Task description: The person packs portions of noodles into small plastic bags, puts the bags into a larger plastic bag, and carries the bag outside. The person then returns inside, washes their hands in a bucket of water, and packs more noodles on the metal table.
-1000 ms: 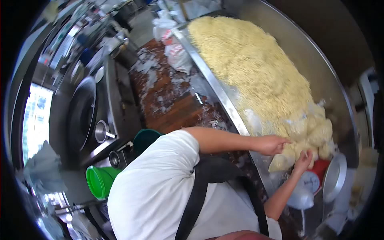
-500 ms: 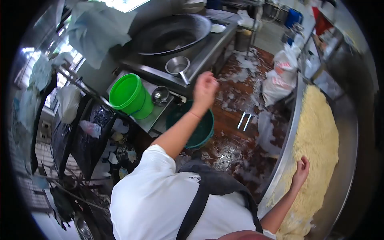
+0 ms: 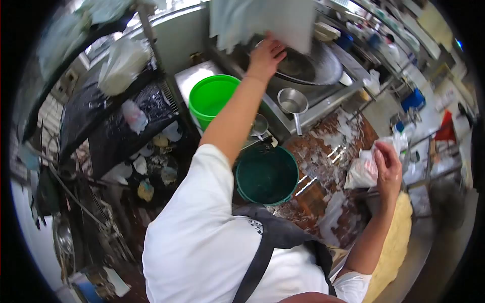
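My left hand (image 3: 266, 56) is raised at the lower edge of the pale plastic sheets (image 3: 262, 20) that hang at the top. Its fingers are slightly bent and apart, with nothing visible between them. Over on the right, my right hand (image 3: 388, 164) is in the air with loosely curved fingers and holds nothing. It overlaps the view of a white bag (image 3: 361, 174) on the floor. Below my right hand, partly behind the forearm, a yellow mass (image 3: 396, 247) lies in a metal trough.
A bright green bucket (image 3: 214, 98) stands left of a small strainer (image 3: 259, 126). A dark green tub (image 3: 268, 174) is on the wet floor. A steel ladle (image 3: 293, 102) lies beside a large wok (image 3: 323, 65). Black plastic (image 3: 126, 146) covers things at the left.
The view has swung left from the trough to the wok and hanging plastic. My left hand has left the bagged yellow portions and risen to the sheets; my right hand has come up off the trough.
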`<move>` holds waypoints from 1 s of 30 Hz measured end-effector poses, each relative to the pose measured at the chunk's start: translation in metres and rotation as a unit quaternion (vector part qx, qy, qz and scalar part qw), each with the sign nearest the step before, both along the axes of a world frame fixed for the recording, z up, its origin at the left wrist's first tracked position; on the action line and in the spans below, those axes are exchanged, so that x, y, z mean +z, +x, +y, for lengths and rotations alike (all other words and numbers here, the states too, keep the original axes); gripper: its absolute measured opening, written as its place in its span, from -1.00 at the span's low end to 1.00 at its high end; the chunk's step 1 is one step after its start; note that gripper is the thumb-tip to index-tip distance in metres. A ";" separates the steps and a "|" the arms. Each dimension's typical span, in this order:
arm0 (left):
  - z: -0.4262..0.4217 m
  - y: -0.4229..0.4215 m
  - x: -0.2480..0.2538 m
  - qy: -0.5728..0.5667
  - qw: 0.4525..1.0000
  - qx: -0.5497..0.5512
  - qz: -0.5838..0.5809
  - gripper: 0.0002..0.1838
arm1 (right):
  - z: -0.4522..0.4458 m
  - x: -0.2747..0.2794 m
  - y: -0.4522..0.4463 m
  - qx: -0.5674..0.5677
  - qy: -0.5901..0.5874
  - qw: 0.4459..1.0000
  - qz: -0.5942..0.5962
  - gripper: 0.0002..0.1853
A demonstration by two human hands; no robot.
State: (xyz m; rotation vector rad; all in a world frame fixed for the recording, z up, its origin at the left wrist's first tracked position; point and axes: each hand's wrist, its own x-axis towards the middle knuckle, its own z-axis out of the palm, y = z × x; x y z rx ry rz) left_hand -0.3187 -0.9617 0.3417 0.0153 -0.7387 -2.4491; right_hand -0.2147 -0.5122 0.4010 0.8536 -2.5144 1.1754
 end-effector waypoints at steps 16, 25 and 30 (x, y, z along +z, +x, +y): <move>0.006 0.133 -0.031 -0.254 0.963 -0.080 -0.044 -0.73 | -0.259 0.060 -0.079 0.134 -0.035 0.982 0.132 -0.65; -0.016 0.351 -0.272 0.016 0.875 0.083 -0.477 -0.71 | -0.160 -0.067 -0.042 0.337 0.118 0.905 -0.232 -0.55; -0.111 0.413 -0.267 0.051 0.837 0.256 -0.481 -0.74 | -0.115 -0.192 -0.025 0.291 0.056 0.868 -0.398 -0.60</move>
